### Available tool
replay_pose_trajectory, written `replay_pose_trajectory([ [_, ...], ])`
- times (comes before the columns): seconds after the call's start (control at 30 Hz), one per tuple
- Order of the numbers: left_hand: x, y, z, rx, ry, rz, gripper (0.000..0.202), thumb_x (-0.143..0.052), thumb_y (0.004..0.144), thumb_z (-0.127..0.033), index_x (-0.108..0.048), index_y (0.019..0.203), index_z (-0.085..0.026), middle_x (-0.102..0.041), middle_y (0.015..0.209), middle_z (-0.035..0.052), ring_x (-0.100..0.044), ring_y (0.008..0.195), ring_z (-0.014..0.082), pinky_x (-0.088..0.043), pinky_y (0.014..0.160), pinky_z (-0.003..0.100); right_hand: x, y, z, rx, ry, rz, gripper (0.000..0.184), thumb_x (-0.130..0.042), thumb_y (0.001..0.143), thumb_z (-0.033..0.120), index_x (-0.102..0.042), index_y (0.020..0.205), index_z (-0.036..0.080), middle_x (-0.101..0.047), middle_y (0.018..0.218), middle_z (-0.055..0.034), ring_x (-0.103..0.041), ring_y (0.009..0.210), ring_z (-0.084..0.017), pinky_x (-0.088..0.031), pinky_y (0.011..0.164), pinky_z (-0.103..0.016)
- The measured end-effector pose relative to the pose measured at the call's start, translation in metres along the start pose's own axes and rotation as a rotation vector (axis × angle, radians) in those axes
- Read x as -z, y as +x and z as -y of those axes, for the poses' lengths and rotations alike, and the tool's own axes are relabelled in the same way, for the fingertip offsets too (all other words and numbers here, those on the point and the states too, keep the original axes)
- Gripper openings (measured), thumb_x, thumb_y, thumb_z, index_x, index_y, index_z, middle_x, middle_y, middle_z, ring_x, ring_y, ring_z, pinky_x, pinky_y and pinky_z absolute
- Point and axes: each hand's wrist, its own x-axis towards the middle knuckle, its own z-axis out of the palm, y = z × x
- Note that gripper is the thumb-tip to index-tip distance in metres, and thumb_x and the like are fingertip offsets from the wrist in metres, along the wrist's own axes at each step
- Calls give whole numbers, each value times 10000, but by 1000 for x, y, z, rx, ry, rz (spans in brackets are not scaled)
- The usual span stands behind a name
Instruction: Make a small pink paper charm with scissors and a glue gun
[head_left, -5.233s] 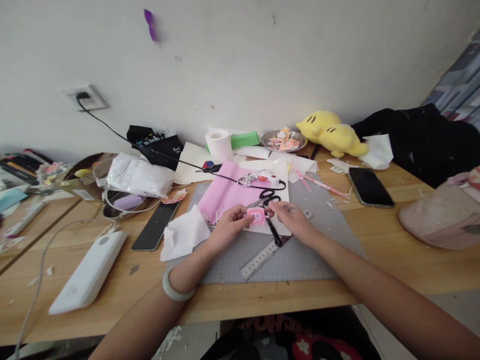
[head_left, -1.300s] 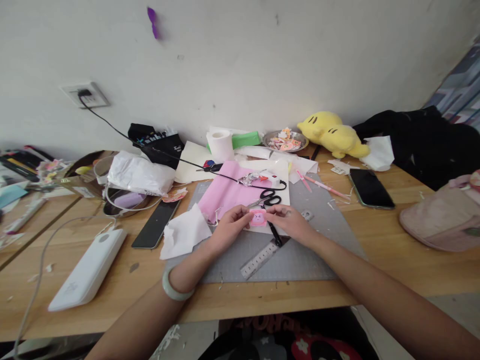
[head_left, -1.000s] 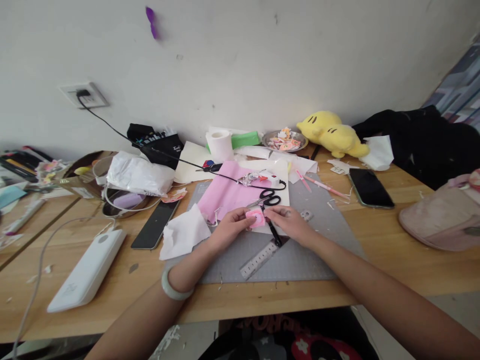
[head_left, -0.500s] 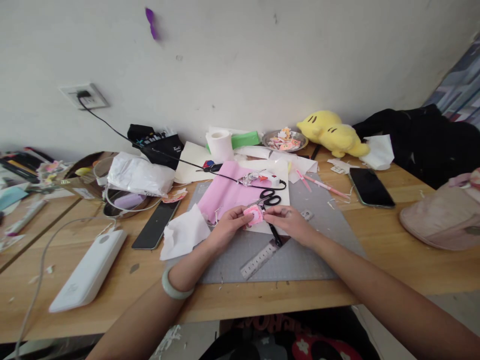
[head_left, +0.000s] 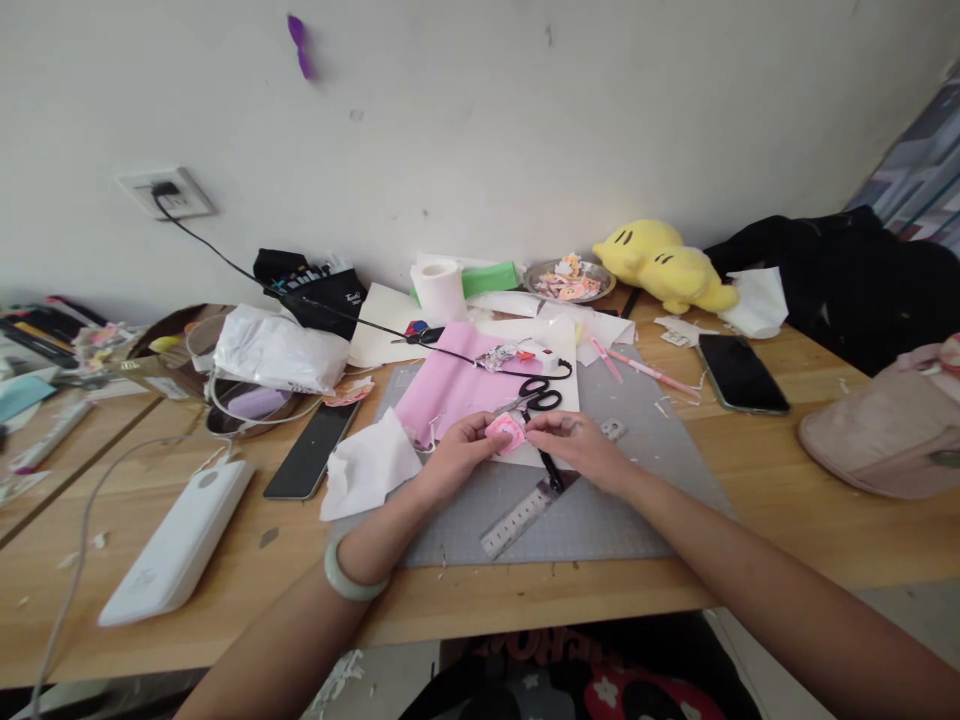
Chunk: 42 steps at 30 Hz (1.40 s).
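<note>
A small pink-and-white paper cutout (head_left: 507, 430) is held up between my two hands. My left hand (head_left: 461, 450) pinches its left side with thumb and fingers. On the other side, my right hand (head_left: 581, 448) has its fingertips closed at the cutout's right edge. Scissors with black handles (head_left: 541, 394) lie just beyond the hands. Under them are a grey cutting mat (head_left: 637, 510) and a clear ruler (head_left: 517, 520), with a black-handled tool (head_left: 552, 470) across the ruler. Pink paper (head_left: 442, 385) and a hot glue gun (head_left: 529, 357) lie behind.
A crumpled white tissue (head_left: 371, 465), a phone (head_left: 311, 450) and a white power bank (head_left: 180, 540) are on the left. A black cord (head_left: 360, 322) crosses from the wall socket. Behind stand a paper roll (head_left: 440, 290), a metal dish (head_left: 570, 280) and yellow plush toys (head_left: 664, 265).
The paper cutout has tilted slightly between my fingers. Both hands stay in nearly the same place.
</note>
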Motion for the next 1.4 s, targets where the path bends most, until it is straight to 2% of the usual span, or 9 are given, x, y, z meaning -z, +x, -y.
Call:
replay_pose_trajectory([
  [0.83, -3, -1, -1, -23, 118, 38, 175, -570, 879, -284, -591, 938, -121, -610, 874, 19, -602, 736, 143, -518, 659, 305, -4, -2, -2, 7, -108, 7, 186, -561, 877, 308, -605, 883, 127, -620, 832, -2, -602, 709, -129, -510, 640, -298],
  [1.1, -1, -2, -3, -19, 162, -12, 186, -560, 885, -294, -590, 945, -121, -611, 887, 23, -604, 755, 150, -517, 674, 315, -1, -4, 6, 1, -63, 9, 202, -537, 891, 319, -606, 868, 130, -620, 809, -1, -600, 705, -128, -505, 649, -301],
  [1.4, -4, -3, -3, 4, 181, -19, 175, -570, 880, -288, -591, 918, -119, -607, 847, 12, -598, 710, 135, -514, 640, 294, -4, 0, -1, -1, -86, 16, 189, -570, 870, 313, -607, 851, 129, -620, 817, 0, -602, 729, -137, -504, 674, -317],
])
